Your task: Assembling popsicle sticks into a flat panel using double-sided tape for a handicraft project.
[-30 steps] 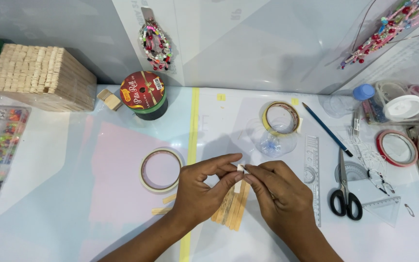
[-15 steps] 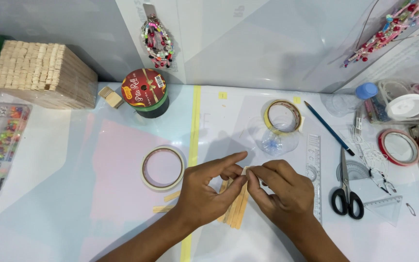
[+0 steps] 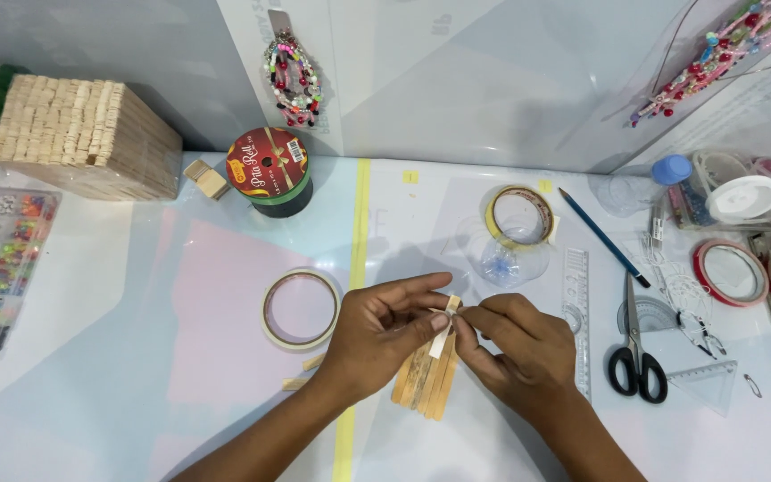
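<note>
Left hand [image 3: 377, 335]: pinched on a tape strip [image 3: 442, 336].
Right hand [image 3: 515, 353]: pinched on the same strip.
Wooden sticks [image 3: 426, 379]: laid on the surface [image 3: 180, 357] beneath.

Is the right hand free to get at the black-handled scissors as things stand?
Probably not right away: the right hand is pinching a strip of tape with the left hand. The scissors lie uncovered just beside it.
</note>
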